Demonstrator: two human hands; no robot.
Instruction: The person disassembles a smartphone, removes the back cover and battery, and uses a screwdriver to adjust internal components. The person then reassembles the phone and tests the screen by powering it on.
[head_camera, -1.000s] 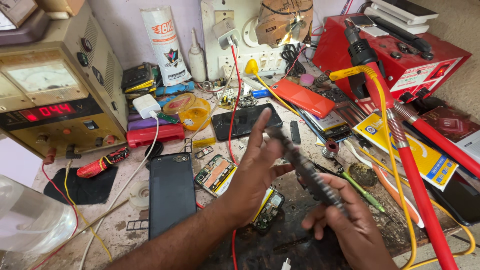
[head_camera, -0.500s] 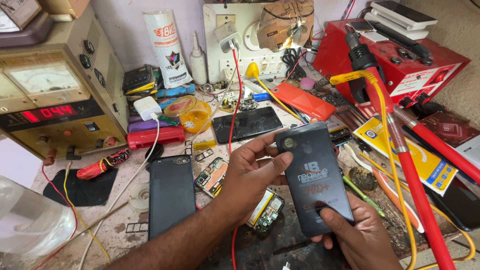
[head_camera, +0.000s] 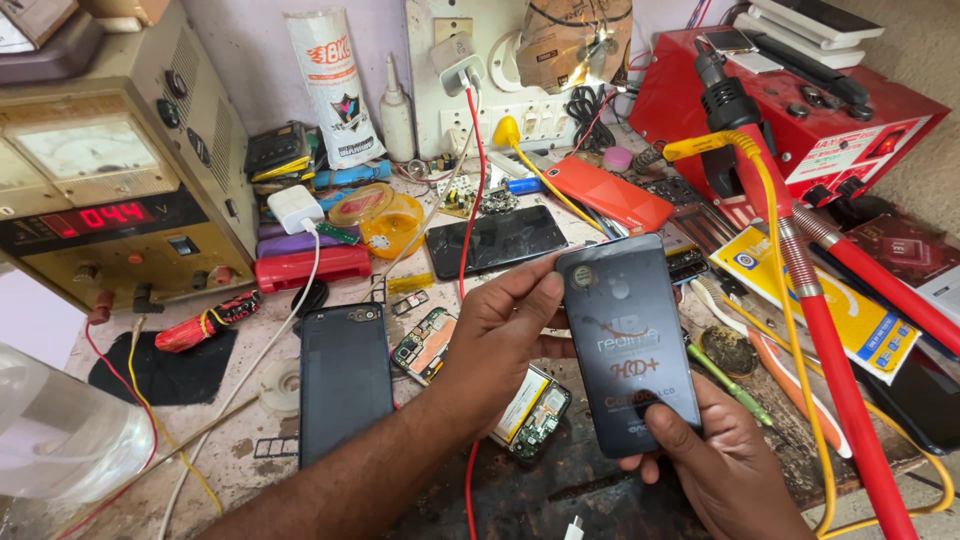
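The dark phone panel (head_camera: 625, 340) now tilts more upright, both hands, left (head_camera: 500, 345) and right (head_camera: 715, 460), still grasping it.

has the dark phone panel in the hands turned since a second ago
Yes. The dark panel was edge-on and tilted toward the red box; now its flat face points at the camera, held by the left hand and right hand.

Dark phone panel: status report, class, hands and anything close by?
Left hand pinches dark phone panel upper edge. Right hand grips bottom. Opened phone lies underneath.
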